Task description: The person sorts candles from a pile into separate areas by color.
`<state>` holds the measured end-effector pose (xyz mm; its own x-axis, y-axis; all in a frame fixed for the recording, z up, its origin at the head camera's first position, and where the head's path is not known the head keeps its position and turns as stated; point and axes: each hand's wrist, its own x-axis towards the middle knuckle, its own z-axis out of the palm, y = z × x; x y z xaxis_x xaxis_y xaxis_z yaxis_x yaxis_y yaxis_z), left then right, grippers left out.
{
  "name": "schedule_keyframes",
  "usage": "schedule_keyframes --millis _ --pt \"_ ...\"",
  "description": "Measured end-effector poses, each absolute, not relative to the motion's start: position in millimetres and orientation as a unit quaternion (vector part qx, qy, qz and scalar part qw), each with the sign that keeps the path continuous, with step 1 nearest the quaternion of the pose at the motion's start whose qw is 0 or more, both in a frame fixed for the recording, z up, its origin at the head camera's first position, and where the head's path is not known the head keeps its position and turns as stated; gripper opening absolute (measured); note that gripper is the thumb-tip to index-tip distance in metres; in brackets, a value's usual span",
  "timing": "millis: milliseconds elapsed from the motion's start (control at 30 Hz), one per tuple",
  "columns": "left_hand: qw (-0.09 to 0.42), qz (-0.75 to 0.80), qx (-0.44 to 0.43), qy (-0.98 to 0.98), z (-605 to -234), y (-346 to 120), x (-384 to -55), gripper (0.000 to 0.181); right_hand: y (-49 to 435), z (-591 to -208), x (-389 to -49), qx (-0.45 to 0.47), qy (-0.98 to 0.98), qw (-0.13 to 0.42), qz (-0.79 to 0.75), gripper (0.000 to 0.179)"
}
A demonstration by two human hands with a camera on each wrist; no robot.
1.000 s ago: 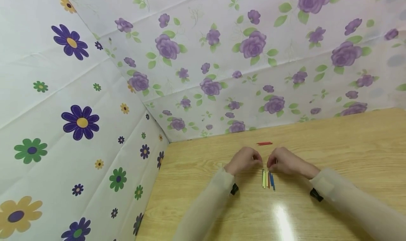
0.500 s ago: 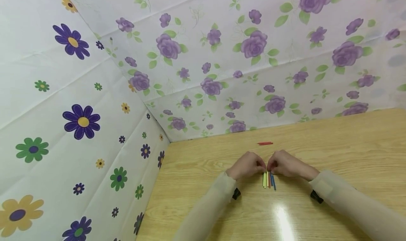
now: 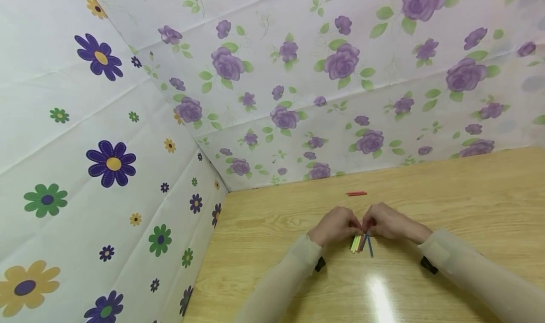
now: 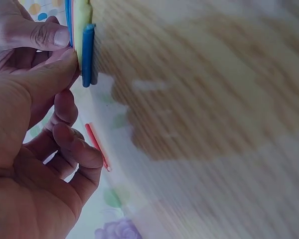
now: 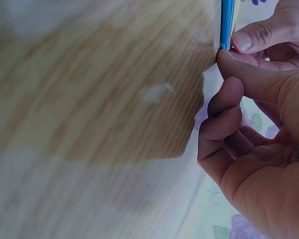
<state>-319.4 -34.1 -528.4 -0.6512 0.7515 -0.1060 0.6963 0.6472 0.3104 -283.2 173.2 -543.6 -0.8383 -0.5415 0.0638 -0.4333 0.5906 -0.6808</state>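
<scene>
A small row of thin coloured sticks lies fanned on the wooden table: yellow sticks (image 3: 355, 244) on the left, a red stick (image 3: 361, 244) in the middle, a blue stick (image 3: 370, 248) slanting away on the right. My left hand (image 3: 338, 226) pinches at their far ends with thumb and forefinger. Opposite it, the right hand (image 3: 385, 222) pinches at the same ends, fingertips close to the left ones. In the left wrist view a short blue stick (image 4: 87, 55) lies against a yellow stick (image 4: 81, 25). The fingers hide the sticks' far ends.
Beyond the hands, two red sticks (image 3: 356, 193) lie on the wooden table (image 3: 264, 228). A wall covering with purple roses (image 3: 285, 117) rises behind it, and another with daisies (image 3: 112, 163) stands at the left. Both sleeves have dark wrist cameras beneath.
Both hands have come down and closer together onto the sticks' far ends. The near ends have spread: the yellow and red sticks tilt left, while one blue stick stands apart to the right.
</scene>
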Motion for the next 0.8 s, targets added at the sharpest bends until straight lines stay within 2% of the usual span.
schedule_keyframes --millis 333,800 --pt "0.095 0.072 0.429 0.895 -524 -37 -317 0.010 179 -548 -285 -0.282 0.888 0.075 -0.356 0.021" --pt "0.082 0.051 0.474 0.875 -525 -37 -316 0.017 185 -541 -282 -0.303 0.880 0.092 -0.353 0.021"
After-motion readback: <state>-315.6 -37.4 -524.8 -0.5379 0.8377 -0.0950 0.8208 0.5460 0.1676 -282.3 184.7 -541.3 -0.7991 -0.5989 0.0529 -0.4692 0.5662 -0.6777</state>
